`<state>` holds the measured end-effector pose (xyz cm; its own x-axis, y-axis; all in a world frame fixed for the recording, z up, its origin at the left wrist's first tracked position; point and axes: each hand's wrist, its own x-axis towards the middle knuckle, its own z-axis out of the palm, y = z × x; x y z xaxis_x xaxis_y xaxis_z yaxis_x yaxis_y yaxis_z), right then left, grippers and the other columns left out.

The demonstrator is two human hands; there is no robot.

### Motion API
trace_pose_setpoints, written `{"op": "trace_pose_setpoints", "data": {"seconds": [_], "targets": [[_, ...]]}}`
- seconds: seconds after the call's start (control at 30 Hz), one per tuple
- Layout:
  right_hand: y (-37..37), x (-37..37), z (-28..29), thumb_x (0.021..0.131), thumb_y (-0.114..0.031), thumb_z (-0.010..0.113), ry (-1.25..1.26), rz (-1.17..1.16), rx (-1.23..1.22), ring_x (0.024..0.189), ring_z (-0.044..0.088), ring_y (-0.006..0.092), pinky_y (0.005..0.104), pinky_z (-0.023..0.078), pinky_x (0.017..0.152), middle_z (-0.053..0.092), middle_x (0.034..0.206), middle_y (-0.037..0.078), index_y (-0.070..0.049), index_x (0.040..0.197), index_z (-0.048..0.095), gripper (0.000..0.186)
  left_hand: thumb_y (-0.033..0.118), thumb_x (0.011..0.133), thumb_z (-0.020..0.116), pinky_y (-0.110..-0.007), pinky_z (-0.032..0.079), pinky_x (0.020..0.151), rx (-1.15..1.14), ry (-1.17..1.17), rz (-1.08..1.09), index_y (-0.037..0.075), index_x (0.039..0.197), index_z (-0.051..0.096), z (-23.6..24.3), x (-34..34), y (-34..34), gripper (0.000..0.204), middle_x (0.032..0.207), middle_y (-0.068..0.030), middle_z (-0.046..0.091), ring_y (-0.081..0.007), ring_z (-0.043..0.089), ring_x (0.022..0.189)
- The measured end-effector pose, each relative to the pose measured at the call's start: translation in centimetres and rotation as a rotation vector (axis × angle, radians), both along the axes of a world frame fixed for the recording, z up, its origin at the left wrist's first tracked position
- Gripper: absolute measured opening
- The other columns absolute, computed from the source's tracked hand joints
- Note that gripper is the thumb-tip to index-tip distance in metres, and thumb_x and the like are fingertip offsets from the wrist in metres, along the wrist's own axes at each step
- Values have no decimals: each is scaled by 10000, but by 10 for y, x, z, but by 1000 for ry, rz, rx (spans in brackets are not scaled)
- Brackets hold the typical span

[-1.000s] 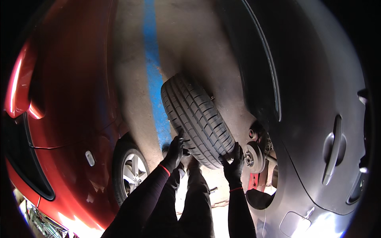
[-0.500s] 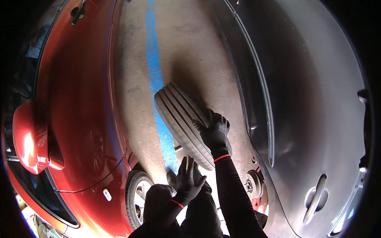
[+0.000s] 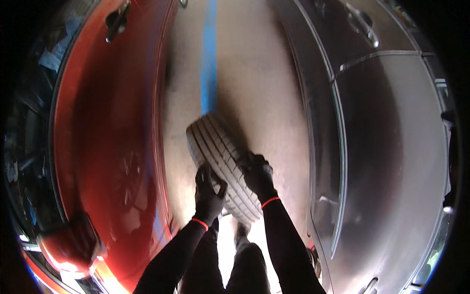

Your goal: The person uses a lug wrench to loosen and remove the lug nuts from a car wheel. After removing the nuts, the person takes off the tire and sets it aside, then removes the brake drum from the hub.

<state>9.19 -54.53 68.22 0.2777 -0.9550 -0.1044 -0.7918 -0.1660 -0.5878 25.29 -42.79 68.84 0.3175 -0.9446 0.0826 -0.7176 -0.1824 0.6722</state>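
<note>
A black tyre stands tilted on the floor in front of me, its grooved tread facing up towards me. Whether there is a rim inside it is hidden. My left hand, in a black glove with a red cuff edge, grips the tyre's left side, thumb against the tread. On the other side, my right hand, gloved alike, is closed over the right edge of the tyre, its fingertips partly hidden by blur and shadow.
A red car with a door mirror lines my left. A dark grey car runs along my right. Between them lies a concrete floor with a blue painted line. My legs show below the tyre.
My left hand has come up from near my legs onto the tyre. The cars have shifted down the view as I moved forward along the lane, the tyre still with me.
</note>
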Motion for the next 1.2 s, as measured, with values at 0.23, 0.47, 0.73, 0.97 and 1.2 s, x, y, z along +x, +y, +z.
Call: {"op": "trace_pose_setpoints", "data": {"seconds": [0.23, 0.47, 0.73, 0.97, 1.2], "targets": [[2, -14, -3, 895, -370, 648, 165, 229, 38, 1082, 610, 389, 522, 456, 917, 630, 1152, 171, -156, 1346, 583, 503, 370, 933, 639, -515, 390, 1111, 106, 53, 67, -28, 1549, 189, -7, -24, 34, 860, 1496, -366, 277, -516, 362, 1353], [-38, 17, -8, 924, -477, 575, 118, 381, 71, 1207, 568, 369, 546, 333, 1081, 635, 1272, 139, -223, 1308, 642, 465, 381, 902, 684, -516, 420, 1074, 236, 240, 286, -18, 1558, 140, 6, -37, 16, 941, 1493, -354, 250, -503, 373, 1329], [-99, 60, -17, 962, -530, 512, 417, 519, -132, 1139, 613, 347, 611, 368, 1020, 701, 1144, 110, -273, 1230, 698, 415, 372, 892, 716, -513, 422, 1070, 271, 421, 421, -25, 1547, 147, 15, -33, -25, 954, 1470, -347, 337, -484, 391, 1350], [-179, 73, -3, 937, -500, 580, 306, 587, -57, 1067, 640, 333, 550, 418, 954, 711, 1098, 98, -262, 1239, 698, 402, 367, 928, 682, -478, 437, 1043, 290, 439, 379, -29, 1519, 266, 45, -22, -94, 824, 1423, -326, 449, -447, 494, 1280], [-218, 46, 20, 951, -344, 625, -88, 327, -299, 1140, 604, 369, 509, 429, 1000, 659, 1227, 160, -116, 1312, 623, 427, 360, 893, 737, -466, 410, 1080, 245, 518, 526, -40, 1463, 389, -3, 12, -32, 778, 1436, -305, 463, -418, 473, 1329]]}}
